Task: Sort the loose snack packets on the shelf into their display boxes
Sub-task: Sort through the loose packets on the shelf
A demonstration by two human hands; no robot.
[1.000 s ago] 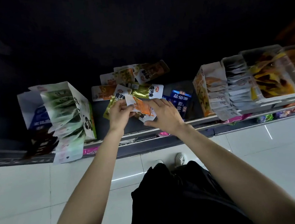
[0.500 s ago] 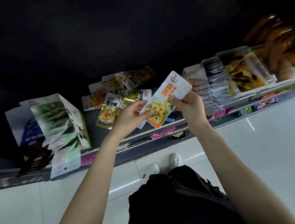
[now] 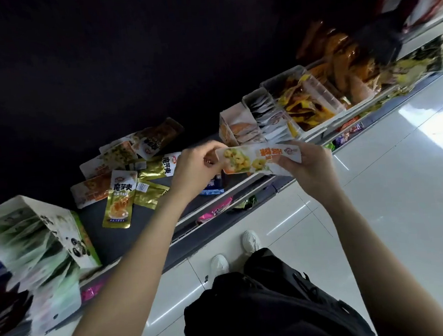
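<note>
A white and orange snack packet point(image 3: 254, 159) is held flat above the shelf edge by both hands. My left hand point(image 3: 193, 170) pinches its left end, my right hand point(image 3: 308, 165) grips its right end. Behind them, loose packets lie in a pile on the dark shelf point(image 3: 94, 222): a gold packet point(image 3: 119, 201), orange and white ones point(image 3: 93, 189), and a brown one point(image 3: 158, 135). To the right stands an open white and orange display box point(image 3: 235, 129) with matching packets. A second box of white packets point(image 3: 266, 110) is beside it.
A green and white display box point(image 3: 55, 236) full of packets stands at the shelf's left end. A clear bin of yellow packets point(image 3: 305, 99) sits on the right. Small sweets point(image 3: 216, 211) lie in the rail under the shelf edge. White floor tiles and my shoes point(image 3: 235, 252) are below.
The packet was lifted from the pile and turned from upright to nearly flat between both hands. It has shifted right toward the white and orange box, and my view has swung right and tilted.
</note>
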